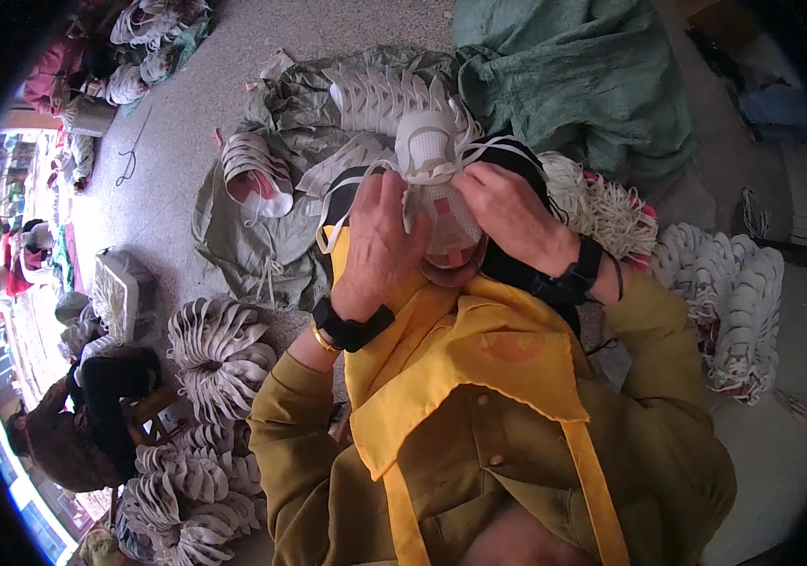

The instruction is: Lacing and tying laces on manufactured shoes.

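A white shoe upper (pixel 425 144) lies over my lap between both hands, its tongue pointing away from me and its opening toward me. My left hand (pixel 380 236) is closed on the upper's left edge, fingers curled. My right hand (pixel 516 215) pinches the right edge near the eyelets. A white shoelace (pixel 507 146) loops out on either side of the upper, close to the fingers. The fingertips are partly hidden, so I cannot tell how much lace each hand holds. A yellow apron (pixel 479 349) covers my front and lap.
Stacked white uppers (pixel 384 99) lie ahead on a grey-green sheet (pixel 233 226), with a smaller stack (pixel 257 174) at left. Bundled shoe parts (pixel 219 358) stand at lower left. Laced uppers (pixel 729 302) and a green sack (pixel 573 85) lie right. Another person (pixel 73 424) sits far left.
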Demonstrator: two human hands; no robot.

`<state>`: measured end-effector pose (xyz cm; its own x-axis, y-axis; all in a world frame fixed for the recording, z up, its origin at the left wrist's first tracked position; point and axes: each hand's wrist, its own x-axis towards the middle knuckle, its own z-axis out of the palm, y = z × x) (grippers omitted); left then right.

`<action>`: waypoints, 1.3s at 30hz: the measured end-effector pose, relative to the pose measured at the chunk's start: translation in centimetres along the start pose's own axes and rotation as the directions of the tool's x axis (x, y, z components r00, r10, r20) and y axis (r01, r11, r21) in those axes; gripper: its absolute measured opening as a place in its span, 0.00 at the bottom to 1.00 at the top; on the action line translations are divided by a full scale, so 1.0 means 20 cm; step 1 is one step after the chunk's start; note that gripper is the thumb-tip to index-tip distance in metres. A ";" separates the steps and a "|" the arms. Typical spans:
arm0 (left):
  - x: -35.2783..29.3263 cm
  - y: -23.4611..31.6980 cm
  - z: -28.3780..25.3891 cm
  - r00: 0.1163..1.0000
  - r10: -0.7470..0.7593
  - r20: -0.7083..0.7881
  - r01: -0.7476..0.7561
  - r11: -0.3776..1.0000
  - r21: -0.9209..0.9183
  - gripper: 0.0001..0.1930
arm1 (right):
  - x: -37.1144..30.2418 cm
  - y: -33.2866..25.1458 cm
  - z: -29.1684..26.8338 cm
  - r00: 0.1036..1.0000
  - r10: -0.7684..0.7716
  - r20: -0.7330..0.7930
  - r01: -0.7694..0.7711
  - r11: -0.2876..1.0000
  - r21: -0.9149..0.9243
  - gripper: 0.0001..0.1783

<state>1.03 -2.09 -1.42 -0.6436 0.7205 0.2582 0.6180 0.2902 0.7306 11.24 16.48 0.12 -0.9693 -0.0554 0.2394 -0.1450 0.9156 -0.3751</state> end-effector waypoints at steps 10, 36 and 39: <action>-0.03 0.01 0.04 1.000 -0.010 -0.014 0.011 0.999 0.039 0.13 | 0.02 0.00 0.04 0.998 -0.050 -0.023 0.048 0.995 -0.090 0.12; -0.02 -0.04 0.07 0.996 -0.033 -0.087 0.027 0.997 -0.066 0.09 | 0.14 -0.12 0.13 0.998 0.056 0.001 -0.056 0.991 0.120 0.06; -0.01 -0.04 0.07 0.994 -0.059 -0.097 0.050 0.994 -0.094 0.08 | 0.15 -0.10 0.16 0.999 0.040 0.009 -0.041 0.997 0.072 0.07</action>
<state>1.34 -1.71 -2.87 -0.7198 0.6377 0.2742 0.5396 0.2657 0.7989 7.95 13.23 -1.29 -0.9762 -0.0220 0.2158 -0.1190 0.8860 -0.4482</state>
